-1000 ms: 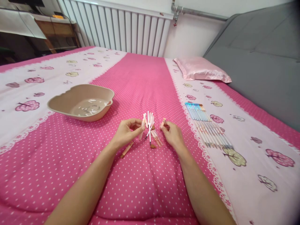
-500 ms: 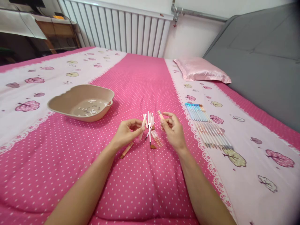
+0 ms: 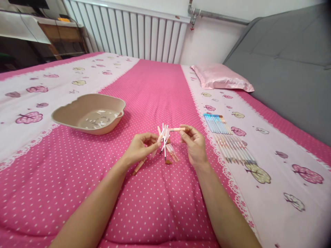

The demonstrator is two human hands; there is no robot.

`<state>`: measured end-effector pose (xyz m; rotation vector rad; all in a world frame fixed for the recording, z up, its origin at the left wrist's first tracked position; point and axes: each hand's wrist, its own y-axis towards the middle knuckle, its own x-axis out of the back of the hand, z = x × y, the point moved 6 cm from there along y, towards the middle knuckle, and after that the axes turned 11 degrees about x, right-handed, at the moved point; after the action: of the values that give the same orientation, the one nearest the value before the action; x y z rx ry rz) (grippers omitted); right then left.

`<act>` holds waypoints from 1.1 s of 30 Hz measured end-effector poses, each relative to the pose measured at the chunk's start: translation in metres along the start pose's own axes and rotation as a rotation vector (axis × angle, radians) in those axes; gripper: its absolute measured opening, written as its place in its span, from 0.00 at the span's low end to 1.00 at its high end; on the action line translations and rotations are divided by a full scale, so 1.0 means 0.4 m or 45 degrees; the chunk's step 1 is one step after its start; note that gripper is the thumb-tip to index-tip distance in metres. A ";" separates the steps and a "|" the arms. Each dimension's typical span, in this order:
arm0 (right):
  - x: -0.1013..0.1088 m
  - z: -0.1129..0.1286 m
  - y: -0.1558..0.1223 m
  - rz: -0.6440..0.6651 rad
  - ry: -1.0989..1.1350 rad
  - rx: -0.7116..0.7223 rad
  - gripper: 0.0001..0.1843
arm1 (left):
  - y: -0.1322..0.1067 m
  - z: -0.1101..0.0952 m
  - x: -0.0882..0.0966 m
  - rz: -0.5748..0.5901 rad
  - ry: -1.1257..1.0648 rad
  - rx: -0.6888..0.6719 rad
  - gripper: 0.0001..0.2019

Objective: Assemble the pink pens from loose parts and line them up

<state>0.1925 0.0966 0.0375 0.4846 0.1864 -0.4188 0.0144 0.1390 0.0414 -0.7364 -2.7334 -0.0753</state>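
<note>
My left hand (image 3: pixel 142 146) is closed on a pale pink pen part (image 3: pixel 160 139), pinched between thumb and fingers. In my right hand (image 3: pixel 195 146) a slim pen piece with an orange-brown end (image 3: pixel 183 129) lies sideways, its thinner tip pointing left. Between the hands lies a small pile of white pen refills (image 3: pixel 164 148) and pinkish pen parts, with clear pink-tinted tubes (image 3: pixel 172 152) at its near right. A brown shape (image 3: pixel 168 162) sits at the pile's near end. Under my left wrist rests an orange-brown pen piece (image 3: pixel 139 167).
Left of the hands stands a beige basin (image 3: pixel 103 99) with several small white pieces inside. On the right lie a row of blue pens (image 3: pixel 216 123) and a row of pale pens (image 3: pixel 236 148). A pink pillow (image 3: pixel 222 77) is at the back right of the bed.
My right hand has turned the pen piece from steeply tilted to nearly level, and the hand has shifted slightly right. My left hand has barely moved.
</note>
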 end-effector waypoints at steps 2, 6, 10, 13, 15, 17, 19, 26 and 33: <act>0.000 -0.002 0.000 -0.016 0.042 -0.030 0.11 | -0.001 -0.005 -0.005 0.028 0.014 -0.001 0.15; -0.002 0.004 -0.001 -0.012 0.083 -0.048 0.09 | -0.006 -0.013 -0.017 0.097 -0.021 0.018 0.16; -0.015 0.002 -0.006 0.047 0.162 -0.099 0.10 | -0.009 -0.016 -0.021 0.120 -0.014 0.024 0.16; -0.021 -0.006 -0.009 0.047 0.235 -0.149 0.11 | -0.010 -0.015 -0.020 0.127 0.010 0.014 0.15; -0.021 -0.009 -0.009 0.035 0.251 -0.156 0.11 | -0.010 -0.012 -0.021 0.153 0.023 0.025 0.15; -0.019 -0.009 -0.008 0.022 0.245 -0.154 0.12 | -0.011 -0.011 -0.024 0.182 0.040 0.038 0.15; -0.018 -0.008 -0.007 0.022 0.233 -0.154 0.12 | -0.012 -0.012 -0.026 0.202 0.060 0.042 0.16; -0.022 -0.003 -0.010 0.046 0.172 -0.150 0.14 | -0.015 -0.011 -0.036 0.240 0.083 0.055 0.16; -0.029 -0.001 -0.012 0.096 0.136 -0.130 0.14 | -0.014 -0.014 -0.038 0.265 0.116 0.037 0.15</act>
<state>0.1798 0.0970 0.0383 0.4126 0.2900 -0.3084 0.0256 0.1261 0.0422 -0.9790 -2.5509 -0.0226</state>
